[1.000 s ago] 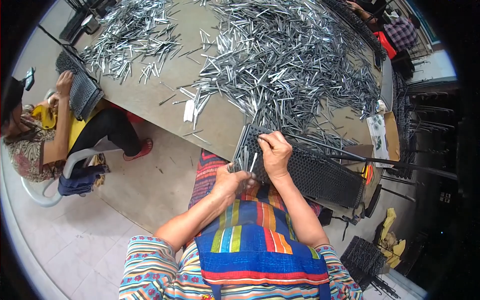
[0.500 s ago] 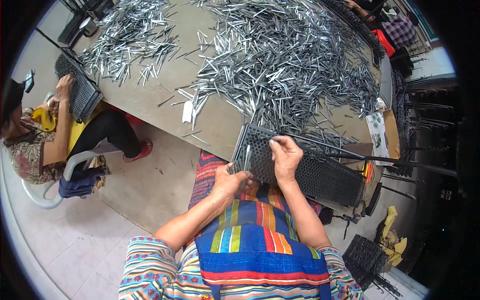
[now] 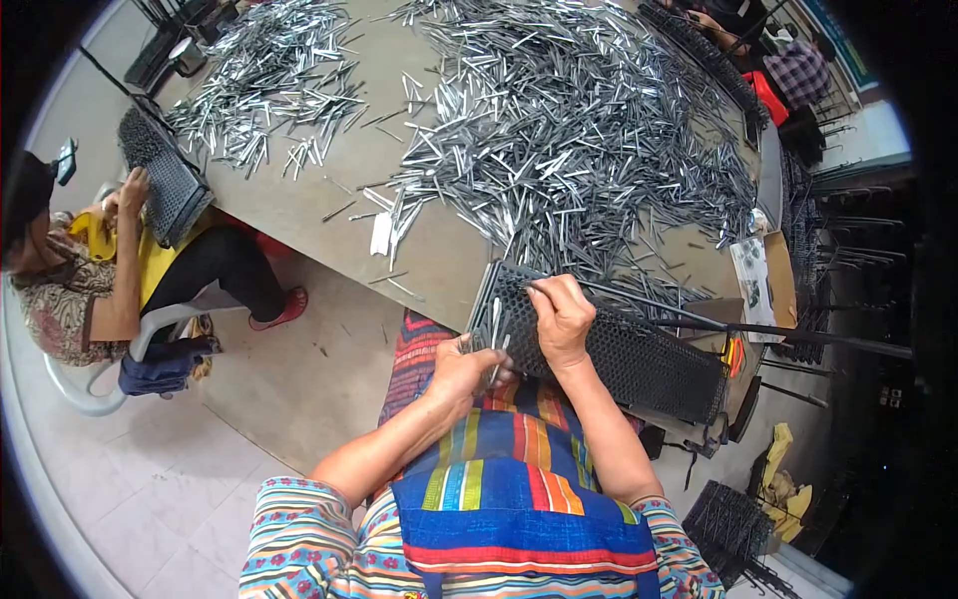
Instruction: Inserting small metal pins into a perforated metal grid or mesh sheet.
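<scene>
A black perforated rack [image 3: 649,364] leans on the table edge before me, its face a grid of small round holes. My left hand [image 3: 457,371] is closed on several slim metal strips [image 3: 496,317] at the rack's left end; one light strip points upward. Over the upper left part of the rack, my right hand [image 3: 563,321] is pinched, thumb against forefinger. Anything between those fingertips is too small to make out. Beyond the rack spreads a big heap of similar grey metal strips [image 3: 569,130].
A smaller heap of strips [image 3: 279,85] lies farther left on the table [image 3: 289,210]. At left a seated person [image 3: 70,290] works at another perforated rack [image 3: 165,185]. An open cardboard box [image 3: 778,285] stands right, near a dark bar [image 3: 798,337]. Wire racks [image 3: 728,524] lie lower right.
My right hand has shifted slightly left and down over the rack, its fingers pinched closer. My left hand stays near the rack's left end with the strips. The view has tilted a little.
</scene>
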A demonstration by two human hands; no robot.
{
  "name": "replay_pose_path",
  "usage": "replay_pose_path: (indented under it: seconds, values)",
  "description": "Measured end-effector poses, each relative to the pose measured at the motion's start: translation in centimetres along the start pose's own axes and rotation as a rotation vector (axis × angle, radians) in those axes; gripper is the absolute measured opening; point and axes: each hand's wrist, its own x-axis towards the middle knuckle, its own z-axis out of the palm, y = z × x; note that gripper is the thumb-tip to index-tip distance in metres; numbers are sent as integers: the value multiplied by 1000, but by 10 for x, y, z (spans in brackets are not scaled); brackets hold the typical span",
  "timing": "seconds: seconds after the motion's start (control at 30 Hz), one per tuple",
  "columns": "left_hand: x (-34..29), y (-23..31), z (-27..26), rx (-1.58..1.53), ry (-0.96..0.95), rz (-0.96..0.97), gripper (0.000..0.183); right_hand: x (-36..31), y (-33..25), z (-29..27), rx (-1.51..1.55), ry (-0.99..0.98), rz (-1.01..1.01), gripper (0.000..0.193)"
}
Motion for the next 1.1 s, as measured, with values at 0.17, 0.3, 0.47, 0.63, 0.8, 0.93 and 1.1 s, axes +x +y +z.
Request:
replay_pose_path:
  seconds: [0.17, 0.3, 0.47, 0.63, 0.8, 0.93, 1.1]
  values:
    - [0, -4, -3, 4, -11, 13, 10, -4, 7, -2, -76, -56, -8, 7]
    - [-2, -6, -1, 17, -13, 20, 11, -7, 4, 5, -177, -128, -61, 11]
    - [-1, -9, -3, 23, -37, 36, 13, -16, 1, 4, -225, -179, -49, 19]
    - [-3, -14, -5, 70, -130, 52, 15, -27, -2, -7, 505, -336, 532, 11]
    - [-4, -20, -2, 114, -249, 18, 10, -25, -1, -21, 1007, -486, 994, 6]
    - [-2, -22, -5, 130, -274, -12, 11, -30, 5, -23, 953, -44, 953, 7]
    - [-3, -15, -1, 28, -120, 24, 11, -31, 5, -36, 1034, -306, 1038, 7]
